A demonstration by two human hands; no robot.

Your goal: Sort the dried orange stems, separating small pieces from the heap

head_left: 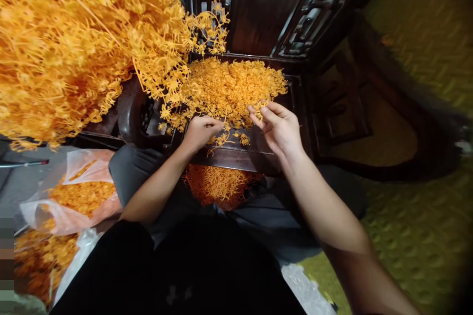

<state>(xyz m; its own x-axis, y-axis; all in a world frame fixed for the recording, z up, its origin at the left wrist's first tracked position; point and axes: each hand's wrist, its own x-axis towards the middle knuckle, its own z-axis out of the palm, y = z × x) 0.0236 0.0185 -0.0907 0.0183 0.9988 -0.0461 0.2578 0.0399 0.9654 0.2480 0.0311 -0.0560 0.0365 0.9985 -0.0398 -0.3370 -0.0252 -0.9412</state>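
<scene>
A heap of small orange plastic pieces (231, 86) lies on a dark wooden seat (254, 150) in front of me. My left hand (201, 131) rests at the heap's near edge, fingers curled round a small orange sprig. My right hand (277, 125) is just to the right, fingertips pinched on a few orange pieces at the heap's rim. More orange pieces (216, 184) sit in my lap below the seat's edge.
A big bundle of orange plastic sprays (74, 34) fills the upper left. Clear plastic bags of orange pieces (79, 194) lie on the floor at left. Dark carved furniture (295, 10) stands behind, another dark chair (369, 118) to the right, on green patterned flooring (424, 206).
</scene>
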